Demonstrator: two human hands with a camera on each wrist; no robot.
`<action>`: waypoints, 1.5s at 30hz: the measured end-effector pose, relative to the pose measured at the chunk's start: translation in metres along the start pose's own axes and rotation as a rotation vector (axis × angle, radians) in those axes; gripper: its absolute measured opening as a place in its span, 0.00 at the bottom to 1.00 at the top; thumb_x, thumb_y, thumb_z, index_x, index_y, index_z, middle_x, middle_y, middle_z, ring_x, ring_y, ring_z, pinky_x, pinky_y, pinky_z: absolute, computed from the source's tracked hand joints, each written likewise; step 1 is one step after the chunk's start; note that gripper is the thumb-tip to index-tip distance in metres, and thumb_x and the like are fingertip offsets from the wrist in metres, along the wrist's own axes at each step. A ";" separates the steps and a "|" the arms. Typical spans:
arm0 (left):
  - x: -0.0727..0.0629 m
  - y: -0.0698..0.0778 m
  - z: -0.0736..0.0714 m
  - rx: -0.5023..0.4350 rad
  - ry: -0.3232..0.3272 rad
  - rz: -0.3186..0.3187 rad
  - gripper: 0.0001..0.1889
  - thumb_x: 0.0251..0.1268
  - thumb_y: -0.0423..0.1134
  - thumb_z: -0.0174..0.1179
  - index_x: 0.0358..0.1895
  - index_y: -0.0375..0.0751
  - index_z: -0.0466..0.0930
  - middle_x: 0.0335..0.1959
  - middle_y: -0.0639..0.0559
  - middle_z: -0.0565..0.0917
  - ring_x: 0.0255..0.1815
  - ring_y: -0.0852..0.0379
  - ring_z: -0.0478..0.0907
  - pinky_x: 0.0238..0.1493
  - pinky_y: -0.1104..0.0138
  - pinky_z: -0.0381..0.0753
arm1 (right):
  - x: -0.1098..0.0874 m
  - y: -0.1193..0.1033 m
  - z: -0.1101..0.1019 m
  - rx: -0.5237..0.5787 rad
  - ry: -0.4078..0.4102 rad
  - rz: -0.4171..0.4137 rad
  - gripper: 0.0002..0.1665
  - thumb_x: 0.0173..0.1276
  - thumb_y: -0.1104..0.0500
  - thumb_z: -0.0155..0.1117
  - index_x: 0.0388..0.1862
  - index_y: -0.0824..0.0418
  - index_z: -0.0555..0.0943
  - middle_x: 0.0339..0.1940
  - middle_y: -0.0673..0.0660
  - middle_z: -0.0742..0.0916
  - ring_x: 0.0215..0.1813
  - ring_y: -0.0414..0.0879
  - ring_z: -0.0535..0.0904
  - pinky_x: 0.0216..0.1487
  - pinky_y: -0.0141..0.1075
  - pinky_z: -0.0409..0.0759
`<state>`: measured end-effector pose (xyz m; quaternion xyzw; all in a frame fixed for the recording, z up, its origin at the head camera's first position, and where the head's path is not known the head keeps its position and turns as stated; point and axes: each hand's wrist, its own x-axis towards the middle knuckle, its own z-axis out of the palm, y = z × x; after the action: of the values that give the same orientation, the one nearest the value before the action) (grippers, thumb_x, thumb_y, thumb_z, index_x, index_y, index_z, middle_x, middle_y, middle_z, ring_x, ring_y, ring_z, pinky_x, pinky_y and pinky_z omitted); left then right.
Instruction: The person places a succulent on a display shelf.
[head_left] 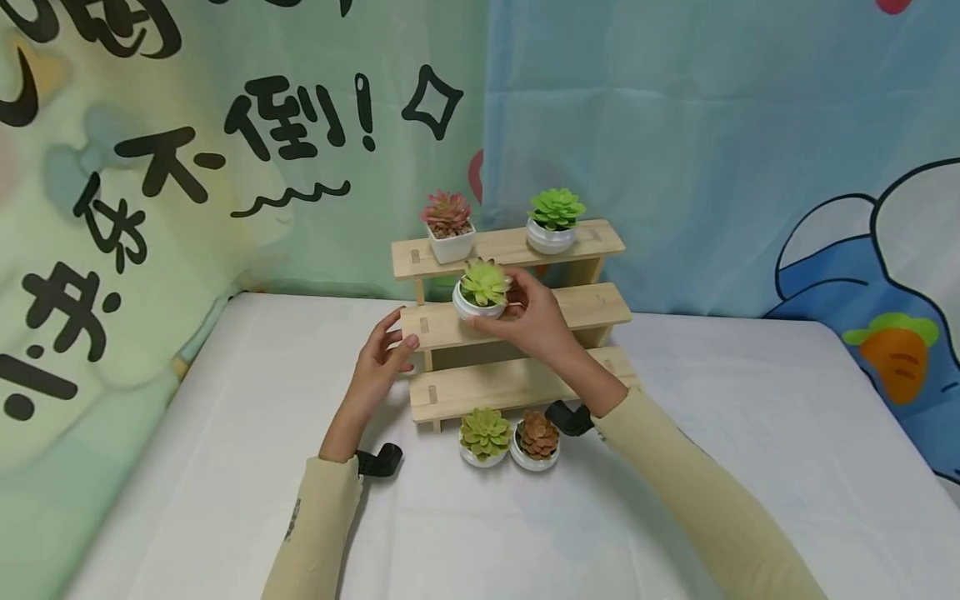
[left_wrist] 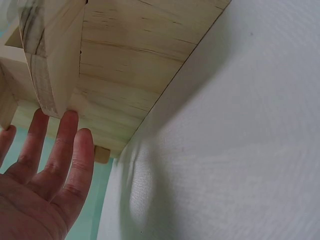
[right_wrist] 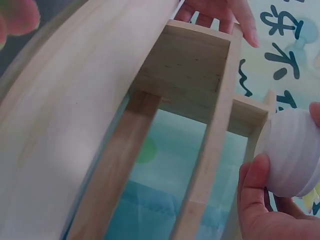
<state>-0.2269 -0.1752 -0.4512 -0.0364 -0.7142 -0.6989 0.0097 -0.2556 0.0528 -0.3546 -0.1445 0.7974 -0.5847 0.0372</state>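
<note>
Your right grip (head_left: 534,321) is closed round the white pot of a yellow-green succulent (head_left: 484,282), thumb on one side and fingers on the other. You have that plant over the middle board (head_left: 435,327) of a wooden stand (head_left: 480,392), nearer the board's left end than its right; whether the pot's base meets the wood, I can't tell. Your left grip (head_left: 378,354) is released, fingers extended, at the left end of the stand; in the left wrist view the fingertips are at the wood, touching or just beside it.

On the top board (head_left: 502,244) above you, a pink-red succulent (head_left: 450,229) in a square white pot is toward the left end, and a bright green succulent (head_left: 555,218) toward the right end. In front of the stand's lower front edge, an olive-green succulent (head_left: 484,435) and a brown succulent (head_left: 537,439) stand side by side on the tabletop (head_left: 750,400).
</note>
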 end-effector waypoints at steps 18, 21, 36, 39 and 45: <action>0.001 0.001 0.002 0.006 -0.002 -0.001 0.30 0.75 0.37 0.53 0.76 0.42 0.55 0.62 0.34 0.73 0.53 0.47 0.76 0.44 0.66 0.80 | 0.014 0.009 0.006 -0.139 -0.027 0.045 0.43 0.58 0.61 0.74 0.69 0.69 0.66 0.52 0.66 0.78 0.48 0.54 0.75 0.45 0.36 0.76; 0.001 0.002 0.003 0.002 -0.003 0.004 0.30 0.75 0.36 0.52 0.76 0.41 0.55 0.61 0.33 0.73 0.53 0.48 0.76 0.44 0.66 0.81 | 0.015 0.010 0.006 -0.166 -0.028 0.040 0.43 0.57 0.60 0.74 0.69 0.69 0.66 0.49 0.66 0.79 0.44 0.52 0.75 0.42 0.35 0.75; 0.002 0.002 0.003 0.006 0.001 0.013 0.29 0.75 0.35 0.52 0.76 0.41 0.56 0.61 0.32 0.73 0.51 0.51 0.77 0.43 0.67 0.81 | 0.015 0.012 0.008 -0.219 -0.061 0.026 0.44 0.58 0.60 0.75 0.70 0.68 0.65 0.44 0.64 0.80 0.36 0.47 0.75 0.37 0.35 0.74; 0.002 0.002 0.003 0.004 0.004 0.014 0.29 0.75 0.35 0.52 0.75 0.41 0.56 0.61 0.32 0.73 0.50 0.52 0.77 0.42 0.67 0.81 | 0.015 0.012 0.009 -0.223 -0.072 0.027 0.45 0.58 0.60 0.74 0.71 0.69 0.64 0.45 0.65 0.80 0.36 0.47 0.74 0.37 0.34 0.73; -0.001 0.000 0.002 -0.005 0.011 0.002 0.29 0.75 0.35 0.52 0.75 0.41 0.56 0.60 0.32 0.73 0.49 0.54 0.77 0.42 0.67 0.80 | 0.015 0.013 0.010 -0.223 -0.112 0.042 0.45 0.60 0.59 0.73 0.72 0.68 0.63 0.45 0.64 0.79 0.37 0.47 0.74 0.38 0.34 0.73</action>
<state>-0.2263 -0.1737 -0.4510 -0.0332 -0.7125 -0.7007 0.0146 -0.2705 0.0429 -0.3682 -0.1637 0.8570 -0.4824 0.0776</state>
